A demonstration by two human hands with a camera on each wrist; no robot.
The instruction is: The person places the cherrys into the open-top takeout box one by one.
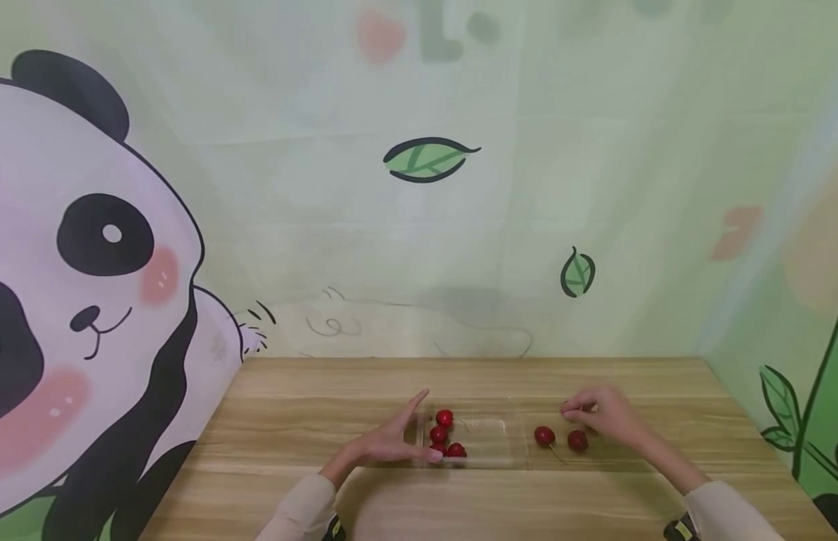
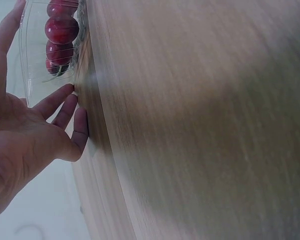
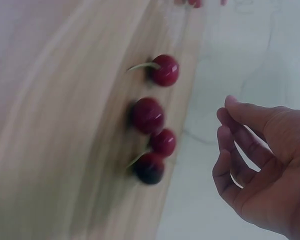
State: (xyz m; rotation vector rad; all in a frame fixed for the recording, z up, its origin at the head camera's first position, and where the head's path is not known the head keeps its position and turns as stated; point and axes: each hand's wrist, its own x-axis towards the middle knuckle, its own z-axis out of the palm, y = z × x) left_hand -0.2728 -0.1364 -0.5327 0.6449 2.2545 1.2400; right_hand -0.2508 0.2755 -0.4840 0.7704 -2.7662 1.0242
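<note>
Several red cherries [image 1: 438, 435] lie at the left end of a clear plastic box [image 1: 489, 451]. My left hand [image 1: 388, 442] spreads around that end, its thumb along the near side and other fingers extended towards the far side. In the left wrist view, cherries [image 2: 62, 30] show through the clear wall beyond the fingers. My right hand [image 1: 606, 415] hovers over loose cherries right of the box, thumb and index fingertips close together. The right wrist view shows several loose cherries [image 3: 148, 116] beside the right hand [image 3: 270, 170], apart from it; nothing shows between its fingertips.
The cherries and box stand on a wood-grain table [image 1: 310, 376]. Behind its far edge hangs a pale green backdrop [image 1: 310, 225] printed with a panda and leaves. One loose cherry [image 1: 544, 436] with a stem lies between the box and the right hand.
</note>
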